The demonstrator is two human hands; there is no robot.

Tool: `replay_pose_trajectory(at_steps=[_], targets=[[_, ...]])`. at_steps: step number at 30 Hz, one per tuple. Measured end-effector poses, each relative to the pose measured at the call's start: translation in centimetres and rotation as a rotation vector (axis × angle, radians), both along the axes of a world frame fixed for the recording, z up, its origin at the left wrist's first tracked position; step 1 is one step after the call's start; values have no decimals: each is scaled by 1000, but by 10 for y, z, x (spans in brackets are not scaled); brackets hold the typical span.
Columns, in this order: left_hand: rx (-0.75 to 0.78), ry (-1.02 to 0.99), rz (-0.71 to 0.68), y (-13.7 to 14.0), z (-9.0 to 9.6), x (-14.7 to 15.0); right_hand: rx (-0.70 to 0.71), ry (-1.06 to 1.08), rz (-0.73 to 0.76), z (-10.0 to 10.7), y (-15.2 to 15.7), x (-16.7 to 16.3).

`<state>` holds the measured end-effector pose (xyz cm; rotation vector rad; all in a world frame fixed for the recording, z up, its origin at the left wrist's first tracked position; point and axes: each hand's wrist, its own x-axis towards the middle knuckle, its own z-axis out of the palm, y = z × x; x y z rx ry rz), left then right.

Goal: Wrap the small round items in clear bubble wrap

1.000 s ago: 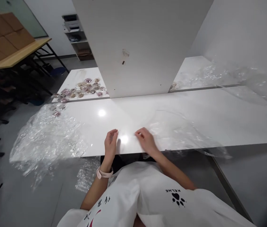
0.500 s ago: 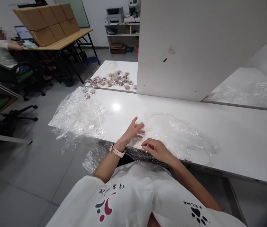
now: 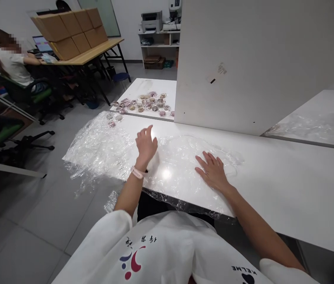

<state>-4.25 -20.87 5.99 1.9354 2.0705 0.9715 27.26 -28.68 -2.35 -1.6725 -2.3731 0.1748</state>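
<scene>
One white table (image 3: 279,181) under L hand (image 3: 147,145) & R hand (image 3: 212,171). Clear plastic sheet (image 3: 181,185) lies btwn them, hanging off table edge on wrist side, prob. to keep it w/in reach. Crumpled film pile (image 3: 96,148) L of L hand, prob. parked for room. R hand: palm down on sheet, fingers spread, no grip, prob. holding it flat. L hand: half open, nothing seen in it, contact can't tell. Small wrapped packets (image 3: 146,103) beyond L hand. Vs 0.5s ago: hands farther apart, sheet btwn them, was mostly R.
</scene>
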Motion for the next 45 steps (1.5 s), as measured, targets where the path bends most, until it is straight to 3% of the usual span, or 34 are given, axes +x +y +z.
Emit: replay_pose_trajectory(at_steps=[3, 6, 10, 16, 21, 29, 33, 35, 37, 40, 42, 45], targets=[[-110, 62, -74, 81, 11, 13, 36, -49, 54, -6, 10, 1], [-324, 142, -152, 153, 3, 34, 67, -52, 49, -7, 9, 0], [-459, 218, -280, 204, -18, 48, 84, -44, 51, -6, 7, 0], [-467, 233, -414, 224, -41, 39, 93, -41, 40, -6, 9, -1], [-292, 326, -457, 220, -48, 25, 98, -13, 40, -6, 9, -1], [-284, 385, -443, 220, -32, 12, 96, -3, 42, -8, 9, -1], [-288, 363, -405, 222, -13, 12, 92, -14, 30, -7, 9, -1], [-229, 314, -360, 211, 4, 14, 83, -17, 29, -6, 9, -2], [-101, 212, -324, 182, 23, 19, 67, -9, 29, -5, 9, -2], [26, 12, -447, 99, 37, 39, 34, 3, 32, -5, 9, -1], [-41, -61, -639, 27, 28, 59, 13, 4, 30, -4, 9, -1], [-195, -39, -847, -67, -12, 87, -18, -2, 41, -3, 10, 1]])
